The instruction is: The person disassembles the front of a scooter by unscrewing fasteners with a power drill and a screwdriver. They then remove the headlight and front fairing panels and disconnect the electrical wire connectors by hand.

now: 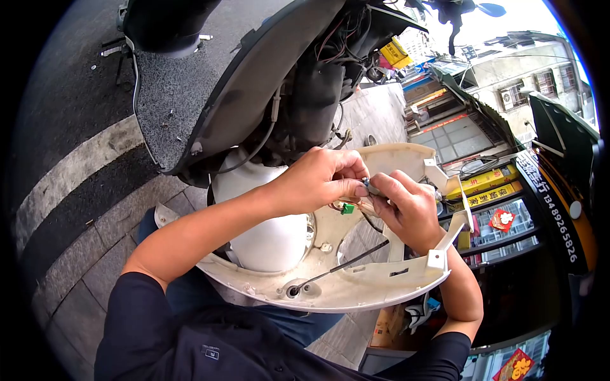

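Observation:
My left hand [327, 178] and my right hand [403, 206] meet above a cream plastic panel [330, 270]. Both have their fingers pinched on a small grey-blue connector [367, 183], mostly covered by the fingertips. Just below my left fingers hangs a green connector [347, 208] on thin wires. A black cable [343, 263] runs across the panel to a round hole near its lower edge. The panel rests over my legs, around the scooter's white front fender [273, 238].
The scooter's dark leg shield [244, 82] rises above my left arm, with exposed wiring [337, 38] beside it. A grey textured footboard [175, 95] lies at the upper left. Paving [95, 279] spreads at the left; shopfronts with yellow signs [489, 181] stand at the right.

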`<state>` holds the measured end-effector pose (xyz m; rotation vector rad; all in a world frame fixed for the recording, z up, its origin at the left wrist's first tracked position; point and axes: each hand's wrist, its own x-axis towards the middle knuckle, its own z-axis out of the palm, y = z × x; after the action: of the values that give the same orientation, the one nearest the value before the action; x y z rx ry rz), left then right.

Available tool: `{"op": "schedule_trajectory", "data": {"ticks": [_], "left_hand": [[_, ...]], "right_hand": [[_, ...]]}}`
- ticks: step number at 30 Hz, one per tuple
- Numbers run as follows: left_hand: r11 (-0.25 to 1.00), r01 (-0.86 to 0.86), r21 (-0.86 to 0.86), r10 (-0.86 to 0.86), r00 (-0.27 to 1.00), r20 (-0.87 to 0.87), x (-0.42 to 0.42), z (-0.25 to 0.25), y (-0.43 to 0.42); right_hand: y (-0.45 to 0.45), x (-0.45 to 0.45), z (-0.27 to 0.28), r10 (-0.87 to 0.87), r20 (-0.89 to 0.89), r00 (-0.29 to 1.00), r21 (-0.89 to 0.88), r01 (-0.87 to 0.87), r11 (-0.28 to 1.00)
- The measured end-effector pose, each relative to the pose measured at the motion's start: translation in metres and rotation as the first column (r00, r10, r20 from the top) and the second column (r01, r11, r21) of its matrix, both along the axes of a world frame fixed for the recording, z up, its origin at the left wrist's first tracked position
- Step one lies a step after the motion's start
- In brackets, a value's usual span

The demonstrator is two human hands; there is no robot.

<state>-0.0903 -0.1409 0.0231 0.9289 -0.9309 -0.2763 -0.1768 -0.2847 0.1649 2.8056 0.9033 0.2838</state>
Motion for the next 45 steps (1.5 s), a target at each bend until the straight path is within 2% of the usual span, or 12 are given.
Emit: {"op": "schedule_trajectory", "data": {"ticks": [8,13,23,32,35,37,38,40,41,43,45], "left_hand": [[0.998,0.044,-0.034,-0.044,0.999,-0.015,0.001,-0.002,0.000],[0.999,-0.040,0.016,0.038,0.995,0.090,0.003,-0.002,0.004],[1.000,-0.030,0.000,0.030,0.992,0.124,0.006,-0.002,0.004],[0.998,0.061,0.010,-0.062,0.992,0.109,0.008,-0.002,0.006],[0.999,0.041,0.013,-0.042,0.984,0.173,0.010,0.002,0.009],[0.997,-0.019,0.068,-0.003,0.952,0.305,0.014,0.004,0.006],[0.997,-0.021,0.074,-0.002,0.954,0.300,0.015,0.004,0.006],[0.998,0.009,0.057,-0.032,0.902,0.430,0.019,0.005,0.008],[0.998,0.003,0.065,-0.030,0.906,0.423,0.021,0.005,0.008],[0.977,0.158,0.145,-0.204,0.895,0.397,0.025,0.007,0.007],[0.972,0.199,0.129,-0.233,0.901,0.366,0.024,0.009,0.007]], "right_hand": [[0.001,0.007,-0.003,0.040,-0.031,0.999,0.009,-0.040,0.999],[0.004,0.011,-0.004,0.065,-0.017,0.998,-0.012,-0.066,0.998],[0.003,0.017,-0.007,0.200,0.046,0.979,-0.029,-0.199,0.980],[0.002,0.020,-0.009,0.242,0.062,0.968,-0.069,-0.237,0.969],[0.002,0.019,-0.009,0.252,0.073,0.965,-0.072,-0.247,0.966],[0.003,0.019,-0.009,0.284,0.056,0.957,-0.115,-0.276,0.954],[0.004,0.018,-0.009,0.286,0.053,0.957,-0.109,-0.279,0.954],[0.005,0.016,-0.009,0.310,-0.007,0.951,-0.114,-0.309,0.944],[0.007,0.016,-0.009,0.317,-0.012,0.948,-0.103,-0.316,0.943],[0.006,0.015,-0.008,0.317,-0.071,0.946,-0.097,-0.322,0.942],[0.004,0.015,-0.008,0.324,-0.074,0.943,-0.093,-0.330,0.940]]}}
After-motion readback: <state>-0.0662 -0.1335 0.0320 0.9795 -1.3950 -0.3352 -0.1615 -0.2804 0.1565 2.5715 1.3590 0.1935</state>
